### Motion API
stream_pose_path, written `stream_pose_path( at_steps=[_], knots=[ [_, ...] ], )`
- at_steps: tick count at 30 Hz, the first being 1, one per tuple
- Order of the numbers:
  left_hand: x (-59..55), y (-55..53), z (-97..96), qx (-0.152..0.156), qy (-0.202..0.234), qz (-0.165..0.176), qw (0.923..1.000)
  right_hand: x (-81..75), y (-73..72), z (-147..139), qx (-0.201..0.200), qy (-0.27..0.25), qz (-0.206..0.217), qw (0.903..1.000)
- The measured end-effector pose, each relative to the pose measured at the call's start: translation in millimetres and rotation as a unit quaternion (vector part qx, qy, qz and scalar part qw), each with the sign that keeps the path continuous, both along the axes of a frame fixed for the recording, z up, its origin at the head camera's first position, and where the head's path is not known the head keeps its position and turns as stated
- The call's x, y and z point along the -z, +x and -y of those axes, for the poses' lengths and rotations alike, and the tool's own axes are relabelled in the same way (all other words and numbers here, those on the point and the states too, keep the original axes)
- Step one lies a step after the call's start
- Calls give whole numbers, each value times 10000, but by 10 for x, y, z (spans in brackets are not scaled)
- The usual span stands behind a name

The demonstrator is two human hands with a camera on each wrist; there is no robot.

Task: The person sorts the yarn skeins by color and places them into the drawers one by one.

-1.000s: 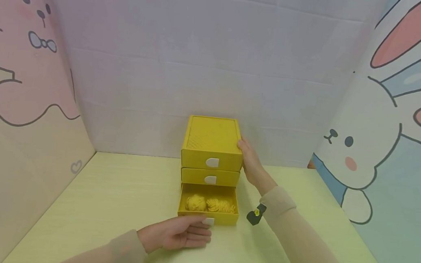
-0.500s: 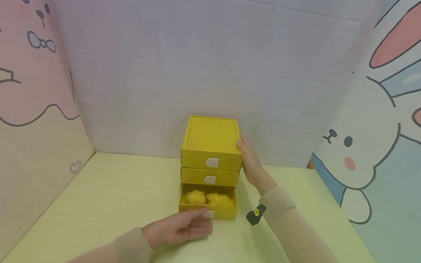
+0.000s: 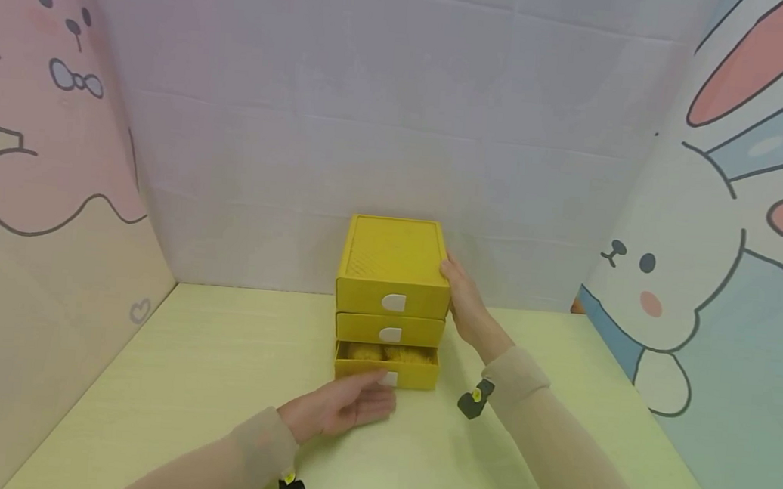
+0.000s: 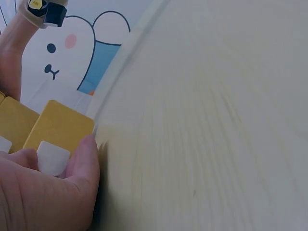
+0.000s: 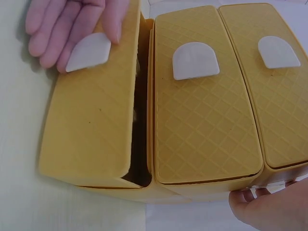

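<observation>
A yellow three-drawer storage box (image 3: 396, 249) stands against the back wall. Its bottom drawer (image 3: 355, 372) is partly pulled out, and the tops of yellow yarn bundles (image 3: 365, 352) show inside. At that drawer's white handle (image 5: 89, 51), my left hand (image 3: 342, 406) touches the front, thumb above and the other fingers extended below. My right hand (image 3: 467, 304) rests against the box's right side, with the thumb at the top edge and the other fingers partly hidden. The middle drawer (image 5: 204, 120) and top drawer (image 5: 274, 110) are closed.
The box stands on a pale wooden table (image 3: 234, 355). A white cloth wall (image 3: 400, 124) rises close behind it, and printed panels (image 3: 674, 294) flank both sides. Small black cameras (image 3: 474, 400) hang at the wrists.
The left hand has moved away from me, and the bottom drawer has slid inward with it, hiding most of the yarn. The right hand has stayed on the box's side.
</observation>
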State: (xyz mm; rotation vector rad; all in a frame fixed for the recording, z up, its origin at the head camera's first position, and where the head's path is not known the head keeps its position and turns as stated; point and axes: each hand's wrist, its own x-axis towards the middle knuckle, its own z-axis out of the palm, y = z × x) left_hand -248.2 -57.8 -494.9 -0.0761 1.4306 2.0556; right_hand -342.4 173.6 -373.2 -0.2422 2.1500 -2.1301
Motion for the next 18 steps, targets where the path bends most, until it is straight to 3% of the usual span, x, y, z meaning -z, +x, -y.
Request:
stream_pose_path(
  at_steps=[7, 18],
  knots=[
    [28, -119, -24, -84, -131, -89, 9998, 1, -5, 6, -44, 22, -47, 10000],
    [28, -197, -25, -134, -231, -275, 9993, -3, -22, -7, -41, 110, -3, 9999]
  ],
)
